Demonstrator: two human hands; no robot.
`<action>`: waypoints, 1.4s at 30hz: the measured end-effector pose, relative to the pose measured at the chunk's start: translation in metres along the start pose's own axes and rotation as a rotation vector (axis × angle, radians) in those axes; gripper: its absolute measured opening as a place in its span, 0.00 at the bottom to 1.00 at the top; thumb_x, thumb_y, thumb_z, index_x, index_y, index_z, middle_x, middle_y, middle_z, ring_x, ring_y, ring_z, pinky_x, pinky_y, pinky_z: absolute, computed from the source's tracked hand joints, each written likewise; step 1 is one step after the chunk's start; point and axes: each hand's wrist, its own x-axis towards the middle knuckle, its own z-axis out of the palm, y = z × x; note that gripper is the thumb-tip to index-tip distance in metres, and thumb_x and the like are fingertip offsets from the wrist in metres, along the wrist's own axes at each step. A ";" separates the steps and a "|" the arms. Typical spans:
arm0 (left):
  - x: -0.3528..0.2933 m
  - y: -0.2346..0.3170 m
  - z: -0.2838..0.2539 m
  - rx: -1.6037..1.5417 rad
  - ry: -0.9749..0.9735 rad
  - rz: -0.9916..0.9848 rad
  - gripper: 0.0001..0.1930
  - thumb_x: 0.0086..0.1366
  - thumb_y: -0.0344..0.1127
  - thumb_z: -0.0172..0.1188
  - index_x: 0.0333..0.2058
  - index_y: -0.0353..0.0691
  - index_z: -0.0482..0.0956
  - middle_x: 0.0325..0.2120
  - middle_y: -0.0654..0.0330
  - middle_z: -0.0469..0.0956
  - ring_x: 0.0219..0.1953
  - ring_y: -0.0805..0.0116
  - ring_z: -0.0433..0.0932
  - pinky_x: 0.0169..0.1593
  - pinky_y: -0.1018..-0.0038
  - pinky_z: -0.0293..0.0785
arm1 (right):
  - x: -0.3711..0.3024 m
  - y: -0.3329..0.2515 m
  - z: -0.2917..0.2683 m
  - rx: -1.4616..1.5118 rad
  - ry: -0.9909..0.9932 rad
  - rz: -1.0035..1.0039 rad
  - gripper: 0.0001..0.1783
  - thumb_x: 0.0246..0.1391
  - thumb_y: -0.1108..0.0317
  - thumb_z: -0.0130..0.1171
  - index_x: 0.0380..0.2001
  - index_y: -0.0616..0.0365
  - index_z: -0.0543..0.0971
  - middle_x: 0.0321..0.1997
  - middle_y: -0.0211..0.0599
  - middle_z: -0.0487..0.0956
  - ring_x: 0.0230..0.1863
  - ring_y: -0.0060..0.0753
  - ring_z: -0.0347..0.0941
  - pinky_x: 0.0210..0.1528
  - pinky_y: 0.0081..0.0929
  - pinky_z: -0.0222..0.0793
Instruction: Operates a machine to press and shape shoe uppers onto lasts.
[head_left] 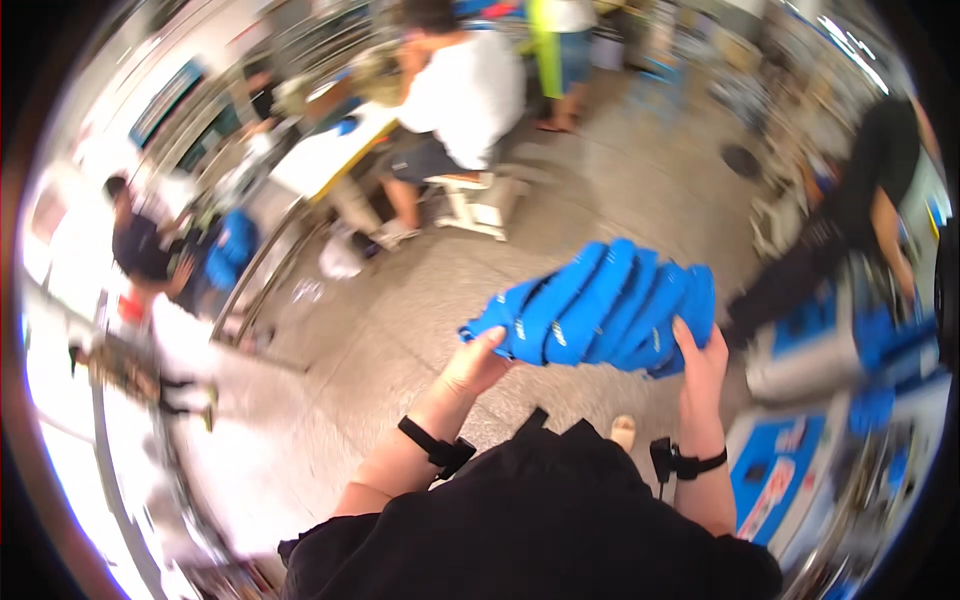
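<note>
Out in front of my body, I hold a stack of blue fabric pieces (600, 310) with both hands. The pieces overlap in slanting folds and carry small white marks; their exact kind is not plain. At the stack's left end, my left hand (478, 364) grips it with the thumb on top and the fingers underneath. My right hand (703, 362) clasps the right end, its thumb against the near side. The stack hangs above the floor. Most of my fingers are hidden beneath the fabric.
A person in white (470, 95) sits at a table (330, 165) ahead. At right, a person in black (860, 200) bends beside a blue-and-white machine (810, 345). Another blue-topped surface (775, 470) lies near my right arm. More people work at the left by a metal-framed table (262, 275).
</note>
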 end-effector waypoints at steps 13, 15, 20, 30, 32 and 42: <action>0.031 0.088 -0.173 -0.066 0.426 0.336 0.51 0.46 0.68 0.66 0.66 0.51 0.60 0.64 0.58 0.64 0.64 0.54 0.64 0.63 0.48 0.61 | 0.140 0.061 0.289 0.032 -0.619 0.141 0.22 0.52 0.68 0.69 0.48 0.66 0.76 0.45 0.37 0.81 0.44 0.23 0.76 0.50 0.23 0.71; 0.045 0.118 -0.200 -0.075 0.459 0.369 0.51 0.46 0.68 0.66 0.66 0.52 0.60 0.64 0.59 0.64 0.64 0.54 0.64 0.63 0.48 0.61 | 0.160 0.066 0.342 0.057 -0.688 0.144 0.22 0.53 0.68 0.69 0.48 0.67 0.76 0.45 0.37 0.81 0.44 0.23 0.76 0.50 0.23 0.71; 0.054 0.185 -0.247 -0.141 0.566 0.421 0.51 0.47 0.67 0.65 0.67 0.52 0.59 0.65 0.58 0.62 0.66 0.53 0.62 0.65 0.46 0.57 | 0.194 0.094 0.462 0.042 -0.826 0.225 0.23 0.53 0.67 0.69 0.49 0.66 0.76 0.44 0.36 0.82 0.44 0.22 0.76 0.50 0.23 0.71; -0.012 0.278 -0.369 -0.145 0.906 0.681 0.45 0.57 0.59 0.65 0.67 0.47 0.57 0.64 0.59 0.64 0.65 0.57 0.63 0.65 0.51 0.60 | 0.145 0.172 0.711 -0.013 -1.130 0.399 0.23 0.52 0.63 0.70 0.46 0.66 0.77 0.41 0.35 0.82 0.40 0.22 0.76 0.45 0.23 0.72; -0.017 0.299 -0.412 -0.194 0.988 0.692 0.41 0.59 0.55 0.65 0.66 0.45 0.58 0.63 0.58 0.65 0.64 0.56 0.64 0.65 0.51 0.60 | 0.139 0.187 0.763 -0.061 -1.165 0.404 0.24 0.51 0.61 0.71 0.45 0.66 0.77 0.40 0.36 0.82 0.39 0.23 0.77 0.44 0.23 0.73; 0.028 0.451 -0.558 -0.045 0.981 0.314 0.35 0.60 0.36 0.68 0.62 0.49 0.59 0.49 0.58 0.72 0.48 0.64 0.76 0.49 0.64 0.77 | 0.192 0.215 0.947 -0.176 -1.025 0.236 0.23 0.50 0.65 0.71 0.46 0.68 0.79 0.43 0.38 0.82 0.41 0.24 0.76 0.47 0.23 0.71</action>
